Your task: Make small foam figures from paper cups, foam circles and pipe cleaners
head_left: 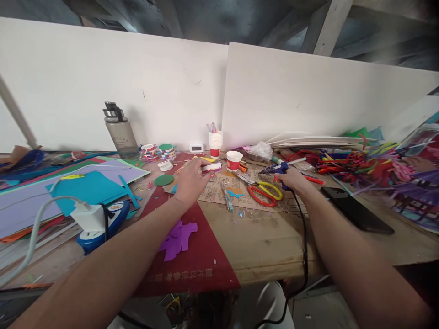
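Note:
My left hand (192, 180) is closed on a small white craft piece (211, 167) with some purple at its lower edge, held above the cardboard. In my right hand (294, 179) is a dark blue glue gun (276, 169), its nozzle pointing left and its black cord (304, 242) hanging over the table edge. Between the hands lie scissors (265, 192) with red and yellow handles, a clear pen-like stick (227, 197) and blue paper scraps (235, 194). A red and white paper cup (234, 160) stands just behind them. Purple paper pieces (179, 238) lie nearer me.
A bottle (120, 132), stacked round pieces (166, 151), a small clock (196, 147) and stacked cups (216, 144) stand along the white board. A power strip (103, 228) and coloured sheets (89, 187) lie left. At right are a phone (356, 209) and pipe cleaners (343, 157).

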{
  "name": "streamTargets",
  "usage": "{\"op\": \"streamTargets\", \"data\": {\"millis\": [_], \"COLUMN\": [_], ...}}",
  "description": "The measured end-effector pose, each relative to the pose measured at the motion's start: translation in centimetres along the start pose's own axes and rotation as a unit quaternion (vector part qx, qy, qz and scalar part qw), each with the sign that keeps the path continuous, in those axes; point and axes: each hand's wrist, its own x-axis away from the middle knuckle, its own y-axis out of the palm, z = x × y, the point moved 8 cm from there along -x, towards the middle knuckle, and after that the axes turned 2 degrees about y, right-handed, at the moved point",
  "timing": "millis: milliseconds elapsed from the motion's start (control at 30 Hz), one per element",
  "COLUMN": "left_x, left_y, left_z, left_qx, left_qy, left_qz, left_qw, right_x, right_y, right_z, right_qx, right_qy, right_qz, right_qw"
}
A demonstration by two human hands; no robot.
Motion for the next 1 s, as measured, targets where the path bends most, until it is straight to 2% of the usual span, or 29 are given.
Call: {"op": "streamTargets", "data": {"millis": [167, 267, 333, 433, 500, 600, 767, 900, 1000], "left_x": [-0.1, -0.1, 0.0, 0.1, 0.1, 0.2, 0.2, 0.3, 0.4], "left_y": [-0.1, -0.3, -0.4, -0.3, -0.1, 0.1, 0.4, 0.6, 0.7], "left_z": [0.1, 0.5, 0.6, 0.6, 0.5, 0.4, 0.6, 1.0, 0.8], "left_qx": [0.005, 0.014, 0.022, 0.025, 0.023, 0.023, 0.017, 0.016, 0.02], "left_qy": [-0.009, -0.003, -0.001, -0.002, -0.002, -0.001, -0.003, 0.004, -0.006], "left_qz": [-0.003, 0.0, 0.003, 0.001, -0.001, -0.005, -0.017, -0.029, -0.034], "left_qw": [1.0, 1.0, 1.0, 1.0, 1.0, 1.0, 1.0, 0.999, 0.999], "right_x": [0.1, 1.0, 2.0, 4.4, 7.2, 10.1, 10.7, 10.0, 9.7], "right_y": [-0.8, -1.6, -1.4, 0.3, 1.4, 3.2, 5.3, 6.0, 5.9], "right_z": [1.3, 0.0, -2.3, -6.5, -10.1, -12.5, -12.5, -12.0, -11.9], "right_qx": [0.053, 0.035, -0.01, -0.064, -0.116, -0.095, 0.008, 0.038, 0.015], "right_qy": [0.013, -0.01, -0.069, -0.179, -0.336, -0.436, -0.455, -0.432, -0.406], "right_qz": [0.02, 0.057, 0.059, 0.019, -0.022, -0.101, -0.154, -0.145, -0.127], "right_qw": [0.998, 0.998, 0.996, 0.982, 0.934, 0.889, 0.877, 0.889, 0.905]}}
